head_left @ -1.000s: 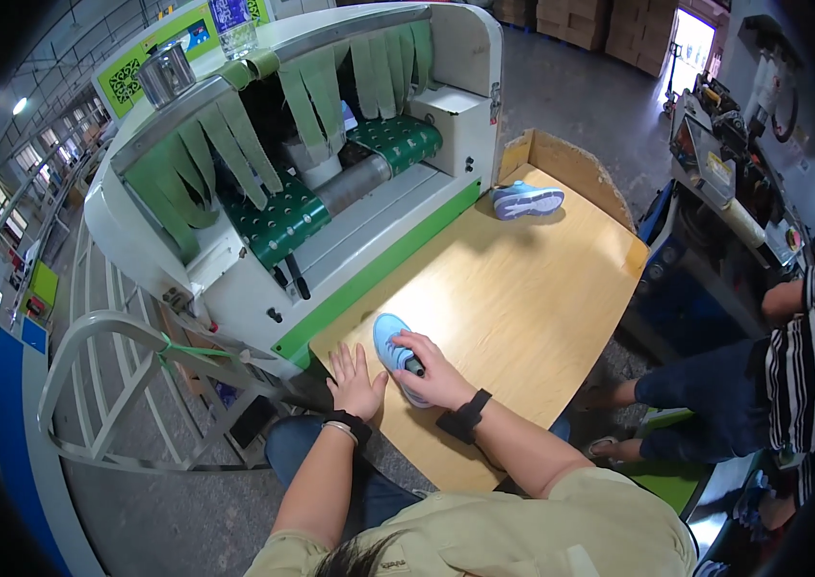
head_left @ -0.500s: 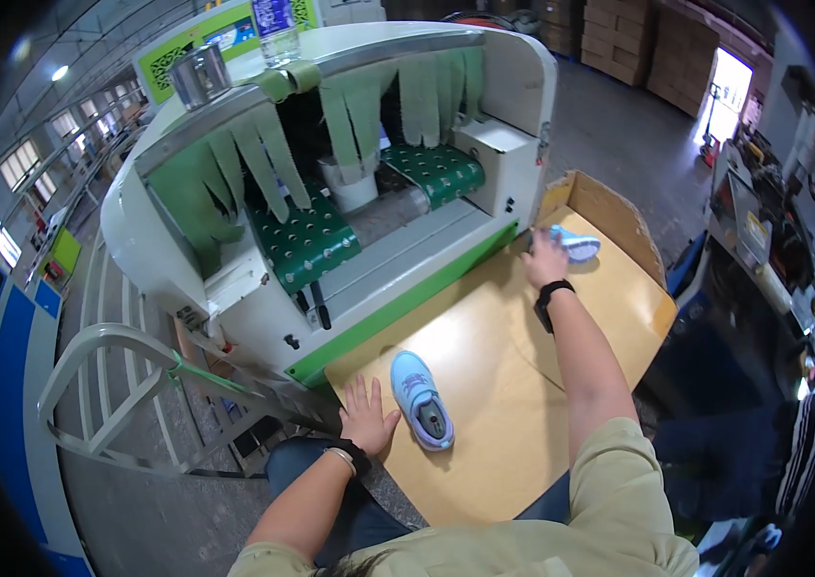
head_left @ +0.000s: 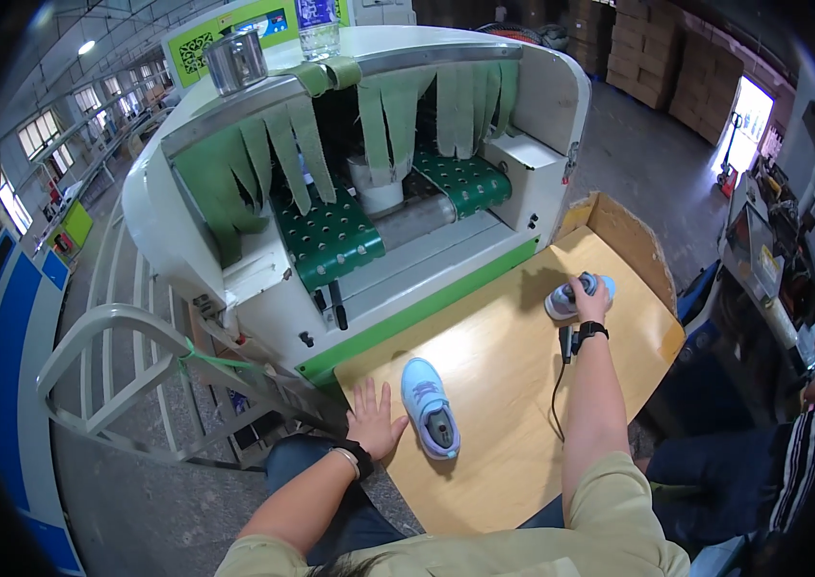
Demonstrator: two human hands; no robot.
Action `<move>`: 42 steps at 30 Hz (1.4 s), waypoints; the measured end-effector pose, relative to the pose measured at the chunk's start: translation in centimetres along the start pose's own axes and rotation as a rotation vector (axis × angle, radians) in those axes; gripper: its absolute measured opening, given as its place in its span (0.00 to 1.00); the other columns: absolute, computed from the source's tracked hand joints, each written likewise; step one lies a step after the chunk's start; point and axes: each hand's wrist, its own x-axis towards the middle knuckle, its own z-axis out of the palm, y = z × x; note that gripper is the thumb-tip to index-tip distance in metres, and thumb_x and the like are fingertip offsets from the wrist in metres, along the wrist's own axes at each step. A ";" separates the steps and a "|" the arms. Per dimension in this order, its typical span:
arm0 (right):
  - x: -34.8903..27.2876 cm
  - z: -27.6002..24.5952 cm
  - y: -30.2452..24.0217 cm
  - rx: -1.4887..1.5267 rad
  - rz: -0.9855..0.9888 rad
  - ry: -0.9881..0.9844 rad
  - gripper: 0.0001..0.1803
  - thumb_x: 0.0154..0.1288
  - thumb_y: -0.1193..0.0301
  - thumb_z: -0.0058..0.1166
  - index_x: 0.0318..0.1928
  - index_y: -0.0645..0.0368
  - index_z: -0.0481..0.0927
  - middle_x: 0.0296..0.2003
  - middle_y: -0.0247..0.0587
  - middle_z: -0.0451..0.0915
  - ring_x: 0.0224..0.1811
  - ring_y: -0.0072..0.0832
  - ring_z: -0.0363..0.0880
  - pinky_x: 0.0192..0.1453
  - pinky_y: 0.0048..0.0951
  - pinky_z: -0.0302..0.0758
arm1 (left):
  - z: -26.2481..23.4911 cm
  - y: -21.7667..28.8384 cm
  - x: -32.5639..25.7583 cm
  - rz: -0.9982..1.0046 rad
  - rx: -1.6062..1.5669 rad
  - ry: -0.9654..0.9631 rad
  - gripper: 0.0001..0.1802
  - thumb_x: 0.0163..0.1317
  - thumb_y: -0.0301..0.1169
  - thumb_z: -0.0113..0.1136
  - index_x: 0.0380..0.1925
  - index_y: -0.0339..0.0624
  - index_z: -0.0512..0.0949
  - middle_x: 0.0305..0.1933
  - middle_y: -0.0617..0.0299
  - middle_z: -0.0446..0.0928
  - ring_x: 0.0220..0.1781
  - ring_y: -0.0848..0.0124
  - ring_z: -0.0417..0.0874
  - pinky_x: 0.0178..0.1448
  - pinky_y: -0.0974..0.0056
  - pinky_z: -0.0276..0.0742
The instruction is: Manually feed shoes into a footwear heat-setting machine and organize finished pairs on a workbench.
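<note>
My left hand (head_left: 374, 420) lies flat with spread fingers at the table's left edge, just beside a light blue sneaker (head_left: 423, 389). That sneaker stands upright on its sole, toe pointing away from me, its lilac straps and dark insole showing. Farther off to the right, my right hand (head_left: 592, 302) grips a second light blue sneaker (head_left: 560, 303) from above, fingers at its opening. The hand covers part of this shoe, which is on or close to the tabletop. At my right wrist sits a small black device (head_left: 568, 340) with a thin cable running down.
A light wooden tabletop (head_left: 504, 413) carries both shoes, with a cardboard wall (head_left: 631, 236) at its far right. Beyond stands a white machine (head_left: 254, 279) with green strip curtains and perforated green belts (head_left: 331, 240). A metal rail frame (head_left: 119, 385) is at left; another person's striped sleeve (head_left: 807, 452) shows at right.
My right hand has come nearer, bringing the far sneaker from the cardboard side and turning it. The hand now reaches over its opening. My left hand stays flat; the whole view has shifted slightly.
</note>
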 end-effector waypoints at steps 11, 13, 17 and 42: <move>-23.5 -2.2 -6.6 0.422 -0.197 -0.933 0.39 0.52 0.74 0.58 0.68 0.57 0.66 0.64 0.52 0.67 0.69 0.40 0.65 0.72 0.33 0.63 | 2.3 -1.3 1.3 -0.047 -0.181 0.145 0.44 0.69 0.58 0.44 0.76 0.44 0.50 0.81 0.46 0.42 0.82 0.46 0.39 0.73 0.28 0.46; -28.0 -4.0 -6.4 0.527 -0.216 -0.857 0.44 0.52 0.76 0.59 0.72 0.59 0.58 0.66 0.51 0.65 0.71 0.39 0.62 0.74 0.34 0.60 | 2.0 -0.1 0.9 -0.062 -0.482 0.287 0.42 0.70 0.56 0.47 0.75 0.41 0.51 0.79 0.45 0.48 0.82 0.50 0.43 0.76 0.32 0.41; -32.9 -6.5 -6.5 0.608 -0.180 -0.744 0.52 0.53 0.80 0.59 0.76 0.61 0.45 0.70 0.55 0.58 0.73 0.42 0.59 0.75 0.37 0.60 | 0.8 5.3 -3.2 0.348 -0.765 0.596 0.49 0.63 0.51 0.62 0.74 0.38 0.49 0.78 0.39 0.47 0.80 0.45 0.46 0.80 0.46 0.42; -34.5 -5.3 -4.5 0.580 -0.234 -0.675 0.50 0.56 0.78 0.57 0.76 0.59 0.45 0.69 0.54 0.58 0.73 0.42 0.59 0.74 0.37 0.60 | -22.5 5.6 9.5 0.316 -0.410 1.143 0.49 0.55 0.30 0.64 0.72 0.32 0.48 0.74 0.40 0.51 0.76 0.44 0.53 0.79 0.52 0.50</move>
